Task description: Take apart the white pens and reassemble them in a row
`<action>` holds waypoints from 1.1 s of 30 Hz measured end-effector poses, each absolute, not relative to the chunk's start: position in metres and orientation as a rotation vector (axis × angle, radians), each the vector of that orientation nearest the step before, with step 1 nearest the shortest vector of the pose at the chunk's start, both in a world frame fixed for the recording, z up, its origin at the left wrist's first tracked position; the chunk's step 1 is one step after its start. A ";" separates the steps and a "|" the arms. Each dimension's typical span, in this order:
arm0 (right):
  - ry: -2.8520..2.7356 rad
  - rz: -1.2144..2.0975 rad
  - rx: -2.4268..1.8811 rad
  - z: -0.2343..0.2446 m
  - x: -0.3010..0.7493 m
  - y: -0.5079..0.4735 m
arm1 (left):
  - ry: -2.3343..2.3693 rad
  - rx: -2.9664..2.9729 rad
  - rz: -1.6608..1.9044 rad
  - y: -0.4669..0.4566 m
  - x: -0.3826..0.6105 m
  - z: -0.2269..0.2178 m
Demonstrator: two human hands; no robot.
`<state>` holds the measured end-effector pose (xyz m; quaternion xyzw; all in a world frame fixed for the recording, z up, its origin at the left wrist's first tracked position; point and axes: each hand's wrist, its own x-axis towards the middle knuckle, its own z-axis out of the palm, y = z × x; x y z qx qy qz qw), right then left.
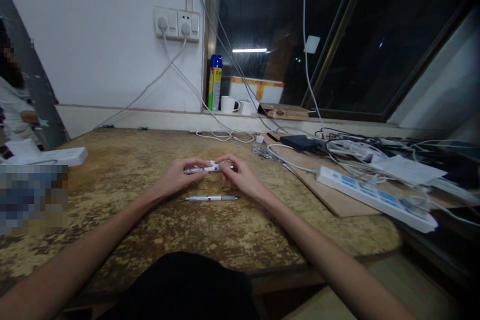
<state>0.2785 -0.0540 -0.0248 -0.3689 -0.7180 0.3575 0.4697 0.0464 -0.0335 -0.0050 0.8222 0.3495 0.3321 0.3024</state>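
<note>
A white and clear pen (213,167) lies crosswise between my two hands, just above or on the worn wooden table (150,240). My left hand (177,174) pinches its left end between thumb and fingers. On the other end, the fingers of my right hand (240,175) are closed, hiding the tip. A second pale edge shows just behind this pen; whether it is another pen I cannot tell. Closer to me, a white and grey pen (212,198) rests flat on the table, touched by neither hand.
At right, a white power strip (375,197) sits on a brown board (330,195) beside tangled cables (348,147). Another power strip (69,156) is at left. On the windowsill stand a spray can (215,82) and a white mug (228,104). A person (17,105) is at far left.
</note>
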 end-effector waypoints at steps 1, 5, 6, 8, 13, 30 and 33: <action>-1.756 0.916 -0.914 -0.025 0.279 -0.054 | 0.923 2.178 0.877 -0.034 0.046 -0.005; -1.748 0.907 -0.897 -0.026 0.280 -0.051 | 0.936 2.174 0.874 -0.035 0.047 -0.005; -1.746 0.883 -0.878 -0.027 0.280 -0.051 | 0.935 2.171 0.879 -0.035 0.047 -0.005; -1.751 0.882 -0.856 -0.027 0.281 -0.050 | 0.913 2.168 0.887 -0.035 0.047 -0.005; -1.762 0.957 -0.887 -0.025 0.280 -0.052 | 0.892 2.181 0.885 -0.032 0.047 -0.006; -1.778 0.917 -0.923 -0.023 0.281 -0.053 | 0.882 2.178 0.848 -0.031 0.046 -0.005; -1.784 0.854 -0.923 -0.025 0.281 -0.051 | 0.882 2.192 0.854 -0.031 0.046 -0.005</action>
